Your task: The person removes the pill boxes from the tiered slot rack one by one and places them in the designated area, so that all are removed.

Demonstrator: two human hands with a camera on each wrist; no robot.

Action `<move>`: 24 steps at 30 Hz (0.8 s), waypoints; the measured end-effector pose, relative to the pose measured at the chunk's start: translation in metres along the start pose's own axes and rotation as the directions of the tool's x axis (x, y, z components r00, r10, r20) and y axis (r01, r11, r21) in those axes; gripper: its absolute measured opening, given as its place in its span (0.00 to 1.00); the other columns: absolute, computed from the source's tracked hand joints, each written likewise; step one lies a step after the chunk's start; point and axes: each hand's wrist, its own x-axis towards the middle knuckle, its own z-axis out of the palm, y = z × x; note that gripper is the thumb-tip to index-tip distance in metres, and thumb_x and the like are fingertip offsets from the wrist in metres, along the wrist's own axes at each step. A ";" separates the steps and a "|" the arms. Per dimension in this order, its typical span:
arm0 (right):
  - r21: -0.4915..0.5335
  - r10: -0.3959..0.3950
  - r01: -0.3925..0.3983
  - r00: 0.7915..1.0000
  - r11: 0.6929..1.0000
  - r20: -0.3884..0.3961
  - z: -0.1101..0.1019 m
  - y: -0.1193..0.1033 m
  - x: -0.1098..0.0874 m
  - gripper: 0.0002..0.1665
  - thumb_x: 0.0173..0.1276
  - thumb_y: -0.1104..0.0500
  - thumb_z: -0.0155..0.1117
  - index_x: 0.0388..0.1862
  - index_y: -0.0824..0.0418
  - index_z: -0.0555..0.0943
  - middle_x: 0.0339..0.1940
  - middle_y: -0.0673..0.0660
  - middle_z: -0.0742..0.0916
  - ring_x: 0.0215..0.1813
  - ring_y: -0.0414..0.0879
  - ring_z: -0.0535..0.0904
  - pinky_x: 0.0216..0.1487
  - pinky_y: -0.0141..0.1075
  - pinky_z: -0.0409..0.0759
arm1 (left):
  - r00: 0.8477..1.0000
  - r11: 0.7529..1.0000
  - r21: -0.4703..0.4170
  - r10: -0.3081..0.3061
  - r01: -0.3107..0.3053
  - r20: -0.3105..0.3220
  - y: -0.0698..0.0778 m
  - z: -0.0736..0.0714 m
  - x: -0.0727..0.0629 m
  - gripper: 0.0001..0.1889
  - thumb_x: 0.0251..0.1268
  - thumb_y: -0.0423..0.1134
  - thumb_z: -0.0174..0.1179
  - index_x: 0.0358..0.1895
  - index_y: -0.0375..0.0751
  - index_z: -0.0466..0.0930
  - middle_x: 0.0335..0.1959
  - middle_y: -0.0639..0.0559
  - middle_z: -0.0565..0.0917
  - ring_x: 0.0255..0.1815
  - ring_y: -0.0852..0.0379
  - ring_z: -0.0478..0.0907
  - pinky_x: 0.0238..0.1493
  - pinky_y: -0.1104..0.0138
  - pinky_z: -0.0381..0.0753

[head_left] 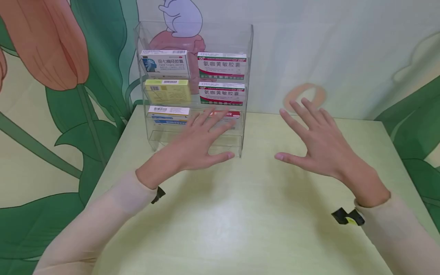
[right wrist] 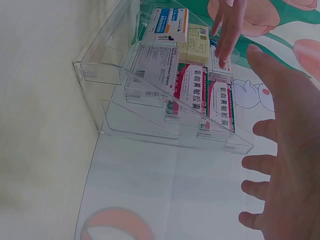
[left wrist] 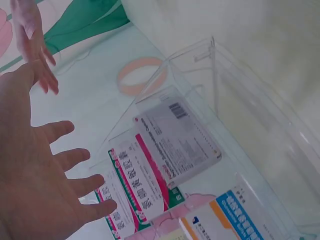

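Note:
My left hand (head_left: 197, 143) hovers with spread fingers before the lower part of a clear acrylic rack (head_left: 245, 126), hiding part of its bottom rows. To the right of the rack, my right hand (head_left: 319, 147) hangs over the table, fingers spread and holding nothing. Medicine boxes stand in two columns on the rack. On the left are a white box with a blue head picture (head_left: 165, 65), a yellow box (head_left: 168, 92) and a blue-and-white box (head_left: 168, 114). On the right, two red-and-green striped boxes (head_left: 222, 65) sit above a partly hidden grey-white box (left wrist: 177, 140).
A pale green table (head_left: 220, 229) lies under both hands. Behind it hangs a cloth backdrop (head_left: 330, 46) printed with tulips, leaves and a white animal. The rack's bottom tier (head_left: 161, 137) shows no box in its visible part.

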 end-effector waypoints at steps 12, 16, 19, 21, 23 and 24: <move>0.245 -0.060 0.087 0.992 0.966 -0.113 0.002 -0.026 0.028 0.62 0.63 0.39 0.79 0.89 0.47 0.55 0.88 0.53 0.60 0.87 0.57 0.52 0.78 0.67 0.60 | 0.972 0.990 -0.108 -0.108 0.087 -0.209 -0.056 -0.037 -0.004 0.43 0.75 0.68 0.56 0.87 0.57 0.55 0.89 0.55 0.49 0.89 0.48 0.40 0.82 0.37 0.47; 0.282 -0.064 0.112 0.983 0.953 -0.173 0.019 -0.036 0.052 0.58 0.64 0.41 0.80 0.87 0.50 0.61 0.85 0.54 0.66 0.85 0.54 0.59 0.75 0.62 0.67 | 0.932 0.962 -0.220 -0.220 0.160 -0.287 -0.084 -0.046 -0.013 0.39 0.78 0.61 0.56 0.86 0.56 0.57 0.88 0.53 0.52 0.87 0.47 0.46 0.81 0.36 0.54; 0.322 -0.049 0.105 0.983 0.941 -0.177 0.033 -0.043 0.069 0.55 0.66 0.41 0.78 0.86 0.52 0.64 0.84 0.55 0.69 0.83 0.52 0.62 0.72 0.59 0.72 | 0.892 0.928 -0.318 -0.304 0.197 -0.334 -0.102 -0.049 -0.021 0.38 0.78 0.59 0.56 0.86 0.56 0.56 0.88 0.54 0.52 0.87 0.49 0.47 0.80 0.35 0.54; 0.347 -0.034 0.090 0.986 0.934 -0.164 0.042 -0.047 0.079 0.53 0.67 0.40 0.77 0.85 0.53 0.65 0.83 0.55 0.69 0.82 0.52 0.62 0.72 0.57 0.73 | 0.858 0.904 -0.370 -0.354 0.213 -0.372 -0.114 -0.048 -0.026 0.38 0.78 0.59 0.55 0.86 0.57 0.56 0.87 0.56 0.53 0.87 0.52 0.47 0.81 0.36 0.52; 0.372 -0.016 0.072 0.988 0.926 -0.151 0.049 -0.050 0.088 0.52 0.68 0.39 0.76 0.85 0.54 0.65 0.83 0.55 0.69 0.82 0.52 0.62 0.73 0.56 0.73 | 0.818 0.883 -0.419 -0.393 0.209 -0.420 -0.127 -0.045 -0.029 0.37 0.78 0.57 0.56 0.86 0.59 0.57 0.86 0.58 0.55 0.86 0.55 0.49 0.82 0.40 0.51; 0.382 -0.007 0.062 0.990 0.922 -0.144 0.052 -0.051 0.092 0.52 0.68 0.39 0.76 0.85 0.54 0.66 0.83 0.55 0.70 0.82 0.52 0.62 0.73 0.55 0.73 | 0.798 0.873 -0.441 -0.413 0.210 -0.438 -0.133 -0.043 -0.030 0.37 0.78 0.57 0.56 0.86 0.60 0.57 0.86 0.58 0.56 0.85 0.57 0.50 0.83 0.43 0.51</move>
